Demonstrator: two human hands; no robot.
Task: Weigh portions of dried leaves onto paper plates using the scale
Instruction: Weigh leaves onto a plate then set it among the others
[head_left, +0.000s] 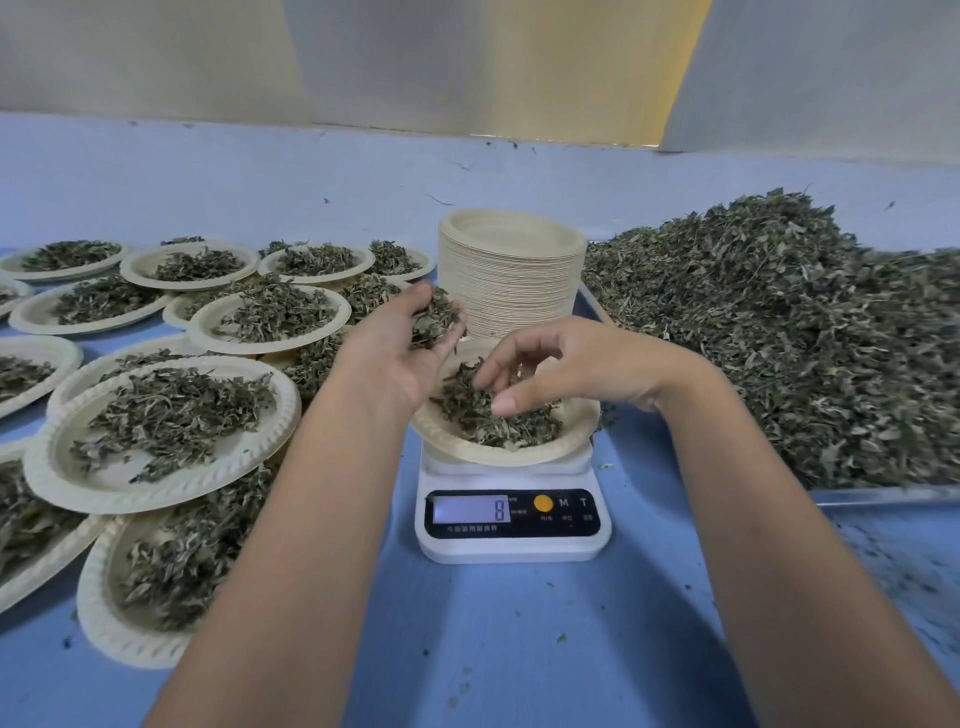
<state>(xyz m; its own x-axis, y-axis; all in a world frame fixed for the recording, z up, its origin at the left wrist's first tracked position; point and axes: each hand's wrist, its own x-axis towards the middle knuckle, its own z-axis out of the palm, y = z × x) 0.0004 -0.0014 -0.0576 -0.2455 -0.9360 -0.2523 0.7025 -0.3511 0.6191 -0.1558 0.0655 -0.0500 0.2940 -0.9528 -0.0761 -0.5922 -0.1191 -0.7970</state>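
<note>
Both hands work over one paper plate (576, 441) that sits on a small white scale (511, 525). The grip of the left hand (395, 343) is cupped, palm up, and it holds a small bunch of dried leaves (434, 317) just above the far left edge of the plate. The grip of the right hand (566, 364) is loose, with the fingers (506, 402) bent down and spread. The fingertips touch the little heap of leaves (493, 415) on the plate, but I cannot tell if they pinch any.

The scale stands on a blue table (519, 649). Its screen (470, 509) shows an 8. Beside the screen is a round orange button (543, 503).

Just behind the scale is a tall stack of empty paper plates (511, 275). To the right lies a big pile of dried leaves (779, 338) on a flat metal tray (883, 496).

On the left side of the table are many filled plates (161, 431). Each one has a portion of leaves on it. Some of them lie partly on top of others. Small leaf crumbs (561, 636) are dotted on the blue table near the arms.

Behind the table is a pale wall (467, 57).
</note>
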